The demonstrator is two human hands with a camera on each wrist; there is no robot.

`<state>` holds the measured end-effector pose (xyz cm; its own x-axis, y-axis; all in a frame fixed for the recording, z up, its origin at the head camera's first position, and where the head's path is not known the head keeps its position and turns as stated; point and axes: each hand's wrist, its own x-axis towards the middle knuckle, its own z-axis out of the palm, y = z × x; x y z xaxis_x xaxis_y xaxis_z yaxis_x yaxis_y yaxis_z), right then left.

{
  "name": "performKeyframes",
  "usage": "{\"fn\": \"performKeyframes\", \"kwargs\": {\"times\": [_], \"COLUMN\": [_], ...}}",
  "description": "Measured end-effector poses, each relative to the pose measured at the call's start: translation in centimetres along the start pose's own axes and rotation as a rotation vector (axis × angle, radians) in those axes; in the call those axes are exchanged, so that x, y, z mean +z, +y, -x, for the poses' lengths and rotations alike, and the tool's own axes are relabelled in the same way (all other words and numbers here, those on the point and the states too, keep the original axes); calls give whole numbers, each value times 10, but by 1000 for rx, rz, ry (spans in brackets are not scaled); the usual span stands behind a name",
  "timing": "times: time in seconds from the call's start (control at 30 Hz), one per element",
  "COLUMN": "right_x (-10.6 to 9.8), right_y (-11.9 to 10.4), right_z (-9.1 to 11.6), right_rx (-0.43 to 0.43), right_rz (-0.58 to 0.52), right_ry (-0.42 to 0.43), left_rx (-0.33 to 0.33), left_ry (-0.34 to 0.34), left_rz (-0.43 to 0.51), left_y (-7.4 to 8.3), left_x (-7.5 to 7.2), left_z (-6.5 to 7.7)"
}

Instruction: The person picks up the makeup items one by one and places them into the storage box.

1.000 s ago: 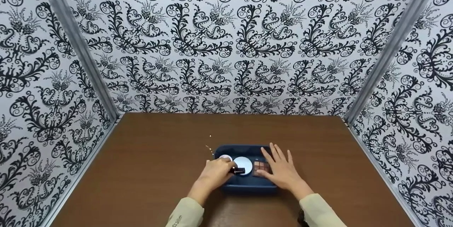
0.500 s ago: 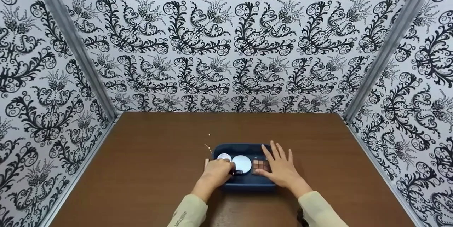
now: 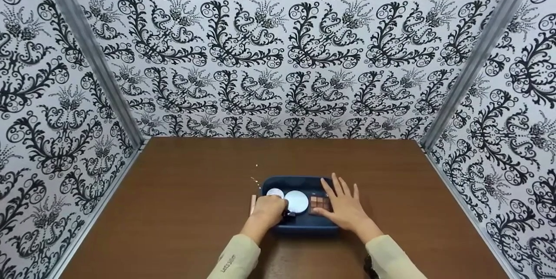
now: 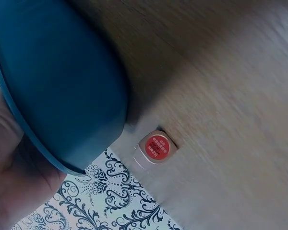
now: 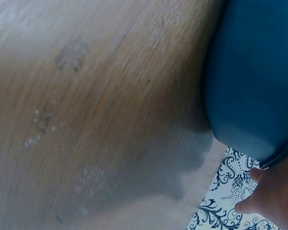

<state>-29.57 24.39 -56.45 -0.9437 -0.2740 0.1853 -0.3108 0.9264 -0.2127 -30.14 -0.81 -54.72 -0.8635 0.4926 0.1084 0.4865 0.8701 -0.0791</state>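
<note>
A dark blue bin (image 3: 304,230) stands on the table. My left hand (image 3: 270,209) reaches over its left side, fingers curled round a small black tube (image 3: 291,215) that is mostly hidden. Close by inside lie a large round white disc (image 3: 297,202) and a smaller whitish one (image 3: 275,192). My right hand (image 3: 346,211) spreads its fingers across the bin's right rim, the thumb over an eyeshadow palette (image 3: 319,203). Just outside the bin on the left is a peach-coloured lip gloss tube (image 3: 253,204); its red end label (image 4: 158,147) shows in the left wrist view.
Gold bead-like bits (image 3: 256,180) lie on the brown table (image 3: 195,183) behind the bin's left end. Patterned walls (image 3: 278,53) enclose the table at the back and both sides.
The black tube in my left hand has turned and dipped toward the bin, so less of it shows. The lip gloss tube has come into sight beside that hand. My right hand keeps its place.
</note>
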Motion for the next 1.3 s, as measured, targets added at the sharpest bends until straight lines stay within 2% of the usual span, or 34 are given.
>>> {"fn": "performKeyframes", "kwargs": {"times": [0.4, 0.7, 0.97, 1.13, 1.3], "right_x": [-3, -2, -1, -1, 0], "right_y": [-2, -3, -3, -2, -1], "right_z": [0, -1, -1, 0, -1], "right_rx": [-3, -5, -5, -5, 9], "right_rz": [21, 15, 8, -2, 0], "right_ry": [-15, -8, 2, -4, -11], "left_rx": [-19, -5, 27, -10, -15], "left_ry": [20, 60, 162, 247, 352], "left_rz": [-61, -16, -18, 25, 52], "left_y": [4, 3, -1, -6, -15], "left_x": [-7, -8, -3, -2, -7], "left_z": [1, 4, 5, 6, 7]}}
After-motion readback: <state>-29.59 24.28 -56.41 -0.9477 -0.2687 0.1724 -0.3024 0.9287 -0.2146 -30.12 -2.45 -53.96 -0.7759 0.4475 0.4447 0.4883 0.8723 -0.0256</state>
